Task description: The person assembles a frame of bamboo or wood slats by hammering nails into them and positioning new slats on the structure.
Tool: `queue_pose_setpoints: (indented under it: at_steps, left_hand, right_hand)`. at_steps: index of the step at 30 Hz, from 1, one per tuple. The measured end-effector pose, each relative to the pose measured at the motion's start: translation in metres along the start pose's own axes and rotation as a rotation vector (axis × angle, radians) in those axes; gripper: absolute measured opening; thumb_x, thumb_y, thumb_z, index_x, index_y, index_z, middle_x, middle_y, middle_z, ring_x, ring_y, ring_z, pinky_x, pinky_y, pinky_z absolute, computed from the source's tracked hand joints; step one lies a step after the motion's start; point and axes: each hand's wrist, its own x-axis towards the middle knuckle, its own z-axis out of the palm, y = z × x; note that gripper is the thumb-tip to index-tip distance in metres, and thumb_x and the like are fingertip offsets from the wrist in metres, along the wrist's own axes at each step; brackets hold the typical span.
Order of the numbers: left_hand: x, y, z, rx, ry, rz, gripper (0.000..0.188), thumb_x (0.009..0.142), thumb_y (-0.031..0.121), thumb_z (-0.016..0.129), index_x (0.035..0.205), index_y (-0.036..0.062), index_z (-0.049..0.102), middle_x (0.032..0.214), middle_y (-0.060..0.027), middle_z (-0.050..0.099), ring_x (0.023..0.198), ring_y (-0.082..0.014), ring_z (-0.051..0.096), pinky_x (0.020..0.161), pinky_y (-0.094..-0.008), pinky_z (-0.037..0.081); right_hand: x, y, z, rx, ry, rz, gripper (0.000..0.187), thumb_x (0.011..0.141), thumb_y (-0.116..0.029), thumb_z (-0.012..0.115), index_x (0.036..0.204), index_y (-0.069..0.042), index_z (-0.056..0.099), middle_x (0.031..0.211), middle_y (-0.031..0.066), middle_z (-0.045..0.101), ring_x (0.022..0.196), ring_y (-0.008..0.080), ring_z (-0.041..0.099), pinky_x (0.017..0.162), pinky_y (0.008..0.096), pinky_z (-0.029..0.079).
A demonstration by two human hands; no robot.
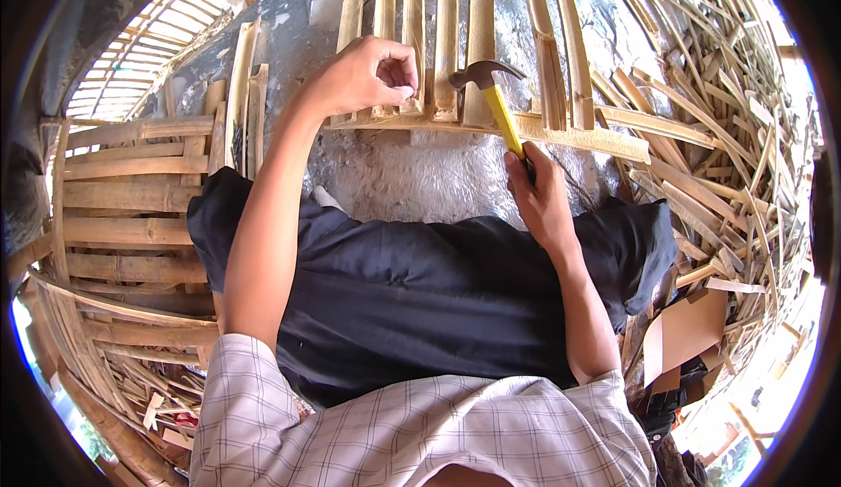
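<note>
While heaps of split bamboo strips point(701, 93) crowd the right side and a finished slat panel point(123, 198) leans at the left, a grey concrete floor point(420, 172) shows through the middle. On it lies a frame of upright bamboo slats point(447, 40) crossed near their lower ends by one long horizontal strip point(569, 135). Dark trousers point(420, 294) fill the centre below that, and a checked shirt point(420, 434) fills the bottom edge — both cover the ground nearest the person. A piece of brown cardboard point(688, 329) lies at the lower right among offcuts.

Gripped near the lower end of its yellow handle, a hammer point(491, 88) stands with its dark metal head just above the crossing strip, between two slats. The right hand point(543, 198) is wrapped tight round that handle. The left hand point(372, 75) sits just left of the hammer head, fingers curled and pinched together at the crossing strip — whatever they pinch is too small to make out.
</note>
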Motion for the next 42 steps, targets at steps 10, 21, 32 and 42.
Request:
queue_pose_setpoints:
  at_steps: [10,21,32,42]
  left_hand:
    - [-0.006,-0.014,0.008,-0.248,0.107,0.067,0.043,0.077,0.002,0.079,0.107,0.0069,0.049,0.083,-0.0075,0.071,0.08,-0.0133,0.066,0.077,-0.0314,0.054]
    - [-0.011,-0.019,0.011,-0.181,0.153,0.001,0.046,0.075,0.011,0.084,0.109,0.003,0.054,0.092,-0.0138,0.075,0.087,-0.0171,0.07,0.085,-0.0353,0.053]
    - [-0.011,-0.022,0.01,-0.213,0.166,0.064,0.048,0.076,0.017,0.085,0.11,0.0003,0.056,0.092,-0.0133,0.075,0.086,-0.0153,0.069,0.084,-0.0312,0.052]
    - [-0.005,-0.027,0.012,-0.252,0.156,0.117,0.047,0.074,0.008,0.084,0.112,0.0021,0.058,0.085,-0.0052,0.071,0.081,-0.0148,0.067,0.092,-0.0346,0.05]
  right_hand:
    - [-0.001,-0.04,-0.012,-0.165,0.046,-0.18,0.019,0.1,-0.012,0.063,0.093,0.005,0.056,0.069,0.0274,0.056,0.065,0.0503,0.05,0.058,0.048,0.041]
    - [0.012,-0.071,-0.012,-0.342,0.019,-0.433,0.015,0.1,-0.011,0.061,0.096,0.003,0.056,0.072,0.0287,0.058,0.07,0.0525,0.053,0.059,0.053,0.041]
    - [0.02,-0.087,-0.023,-0.463,-0.006,-0.428,0.014,0.1,-0.014,0.061,0.098,-0.001,0.058,0.068,0.0276,0.059,0.068,0.0511,0.058,0.063,0.0587,0.043]
    - [0.02,-0.092,-0.022,-0.475,-0.069,-0.35,0.012,0.099,-0.012,0.061,0.098,0.0,0.058,0.067,0.028,0.058,0.068,0.0517,0.057,0.064,0.0586,0.042]
